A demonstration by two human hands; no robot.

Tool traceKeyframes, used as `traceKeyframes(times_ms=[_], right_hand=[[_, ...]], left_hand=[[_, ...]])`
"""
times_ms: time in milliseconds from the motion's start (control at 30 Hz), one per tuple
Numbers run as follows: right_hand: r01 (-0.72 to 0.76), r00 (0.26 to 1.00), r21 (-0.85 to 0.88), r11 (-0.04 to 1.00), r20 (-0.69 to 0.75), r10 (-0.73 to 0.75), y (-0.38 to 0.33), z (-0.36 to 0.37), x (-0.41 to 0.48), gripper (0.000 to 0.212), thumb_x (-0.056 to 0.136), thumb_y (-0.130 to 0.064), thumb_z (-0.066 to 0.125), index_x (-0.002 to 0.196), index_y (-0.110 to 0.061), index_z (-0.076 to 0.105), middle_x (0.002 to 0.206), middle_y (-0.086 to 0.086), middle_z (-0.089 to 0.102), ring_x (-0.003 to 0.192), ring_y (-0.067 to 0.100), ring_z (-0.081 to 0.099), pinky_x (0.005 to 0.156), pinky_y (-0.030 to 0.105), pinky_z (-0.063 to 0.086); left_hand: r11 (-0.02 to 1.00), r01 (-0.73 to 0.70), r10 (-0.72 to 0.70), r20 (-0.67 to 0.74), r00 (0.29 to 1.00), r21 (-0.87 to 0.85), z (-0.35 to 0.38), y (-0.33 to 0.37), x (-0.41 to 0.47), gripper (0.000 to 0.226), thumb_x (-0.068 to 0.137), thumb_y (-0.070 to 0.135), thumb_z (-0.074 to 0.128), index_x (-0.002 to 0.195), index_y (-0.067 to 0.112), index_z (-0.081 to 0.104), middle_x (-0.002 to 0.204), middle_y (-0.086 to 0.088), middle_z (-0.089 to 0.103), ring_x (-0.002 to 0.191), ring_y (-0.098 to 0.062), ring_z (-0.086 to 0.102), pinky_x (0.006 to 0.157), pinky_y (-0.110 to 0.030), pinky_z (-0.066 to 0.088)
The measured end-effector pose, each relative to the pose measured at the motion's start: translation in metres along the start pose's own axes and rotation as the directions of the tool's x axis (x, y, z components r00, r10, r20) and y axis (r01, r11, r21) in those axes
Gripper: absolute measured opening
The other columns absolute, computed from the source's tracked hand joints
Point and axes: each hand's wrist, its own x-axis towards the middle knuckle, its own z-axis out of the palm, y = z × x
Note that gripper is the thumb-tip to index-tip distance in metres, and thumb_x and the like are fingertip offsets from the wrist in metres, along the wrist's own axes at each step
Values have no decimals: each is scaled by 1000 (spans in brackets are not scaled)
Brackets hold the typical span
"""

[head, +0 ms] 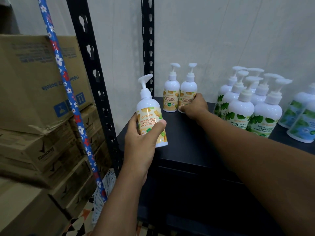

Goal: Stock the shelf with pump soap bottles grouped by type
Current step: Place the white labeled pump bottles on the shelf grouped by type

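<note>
My left hand [142, 138] grips a white pump bottle with a yellow label [150, 114], held tilted in the air above the left front of the black shelf [184, 142]. Two more yellow-label bottles stand upright at the back left of the shelf. My right hand [194, 106] is wrapped around the base of the right one [188, 92]; the other [171, 94] stands just left of it. Several green-label pump bottles [238, 106] are grouped further right. Blue-label bottles [303, 120] show at the right edge, cut off by the frame.
Black slotted shelf posts [147, 40] rise at the shelf's left side. A mop with a blue flowered handle [68, 89] leans against stacked cardboard boxes [34, 86] on the left. A pale wall stands behind the shelf. A lower shelf level lies below.
</note>
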Motion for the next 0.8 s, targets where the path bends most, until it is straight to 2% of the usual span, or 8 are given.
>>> traceKeyframes(times_ms=[200, 300, 433, 533, 600, 700, 800], right_hand=[[16, 1000, 22, 1000, 3, -16, 3, -3, -23, 77, 73, -25, 88, 133, -8, 43, 136, 11, 52, 121, 30, 56, 99, 44, 51], [104, 994, -134, 986, 42, -99, 12, -9, -50, 68, 83, -32, 78, 138, -8, 45, 141, 11, 44, 124, 29, 54, 99, 40, 47], [247, 963, -383, 890, 201, -181, 22, -21, -79, 58, 94, -44, 62, 139, -9, 51, 147, 9, 39, 127, 29, 52, 104, 39, 45], [324, 932, -454, 830, 302, -199, 29, -32, -94, 53, 99, -51, 50, 139, -15, 55, 149, 7, 42, 129, 28, 51, 108, 40, 42], [367, 916, -505, 781, 344, -207, 33, -38, -101, 55, 102, -52, 42, 145, -18, 51, 156, 6, 39, 139, 26, 43, 115, 41, 35], [407, 899, -534, 741, 376, -223, 38, -45, -109, 58, 104, -51, 34, 152, -19, 43, 163, 6, 32, 150, 24, 29, 122, 43, 23], [407, 901, -533, 742, 371, -228, 39, -45, -113, 56, 105, -49, 33, 152, -19, 43, 164, 7, 31, 151, 24, 26, 122, 42, 20]], left_hand=[[1000, -10, 9, 3, 1000, 24, 0, 0, 0, 74, 59, 50, 83, 127, 33, 60, 111, -2, 73, 98, -25, 74, 85, -48, 62], [999, -12, 12, -3, 1000, 36, 2, 2, -2, 71, 62, 46, 83, 127, 31, 60, 110, -2, 73, 97, -24, 74, 84, -45, 63], [999, -25, 25, -13, 1000, 48, 6, 5, -6, 61, 76, 33, 85, 129, 30, 55, 110, 1, 72, 95, -17, 74, 74, -33, 61], [997, -50, 52, -28, 998, 66, 11, 7, -10, 58, 82, 26, 83, 129, 31, 51, 111, 5, 70, 91, -9, 73, 65, -20, 56], [993, -64, 66, -22, 998, 102, 15, 10, -12, 57, 81, 27, 84, 125, 34, 48, 110, 9, 69, 90, -5, 72, 64, -15, 54], [980, -94, 93, 16, 996, 174, 20, 13, -12, 54, 80, 27, 85, 117, 34, 47, 110, 11, 69, 91, -1, 70, 65, -12, 53], [950, -159, 138, 95, 986, 269, 23, 14, -4, 55, 79, 24, 86, 118, 31, 47, 111, 10, 69, 91, 2, 69, 72, -13, 53]])
